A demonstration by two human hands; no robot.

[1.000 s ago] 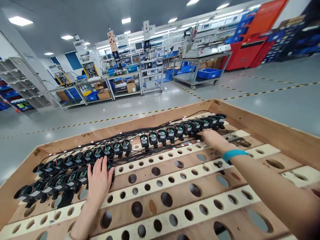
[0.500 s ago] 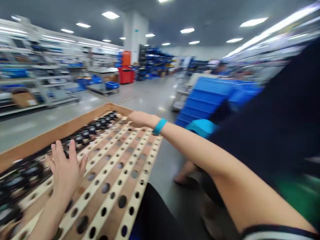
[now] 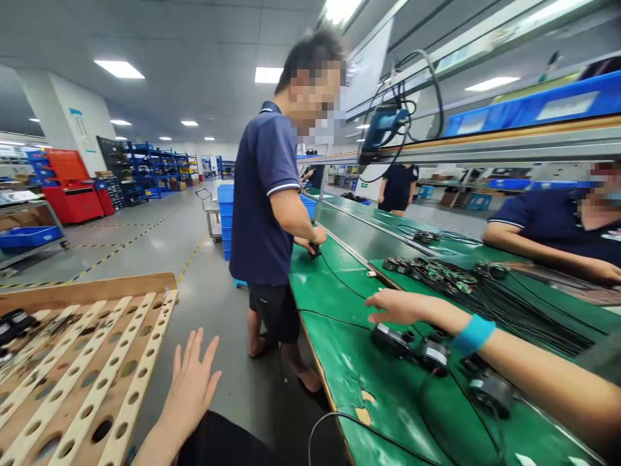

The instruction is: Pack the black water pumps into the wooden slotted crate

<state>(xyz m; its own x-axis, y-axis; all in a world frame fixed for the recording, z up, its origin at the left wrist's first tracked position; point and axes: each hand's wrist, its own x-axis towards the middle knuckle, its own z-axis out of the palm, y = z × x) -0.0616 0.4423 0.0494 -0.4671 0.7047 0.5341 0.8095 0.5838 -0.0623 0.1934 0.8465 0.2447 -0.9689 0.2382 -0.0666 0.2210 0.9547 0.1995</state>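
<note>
My left hand [image 3: 191,382] is held out in the air over the floor, fingers spread, holding nothing. It is to the right of a wooden rack [image 3: 119,362] with rows of round holes. Black round parts [image 3: 17,323] lie at that rack's left side. Over the green bench top my right hand [image 3: 400,307], with a teal band on the wrist, reaches leftward with loosely stretched fingers. Just below it lie a black cylindrical part [image 3: 392,342] with a cable and a labelled one [image 3: 434,356]. Another black cylinder [image 3: 492,391] lies under my forearm. Whether my fingers touch any part is unclear.
A co-worker [image 3: 264,207] stands at the green bench [image 3: 334,362], handling a small dark part. Bundled black cables [image 3: 524,310] with round ends lie farther back. A blue power tool [image 3: 381,133] hangs overhead. Another person [image 3: 533,230] sits across.
My view has swung right, from the wooden rack to the green bench. My right hand has left the rack's far end and is now over the bench. My left hand is off the rack.
</note>
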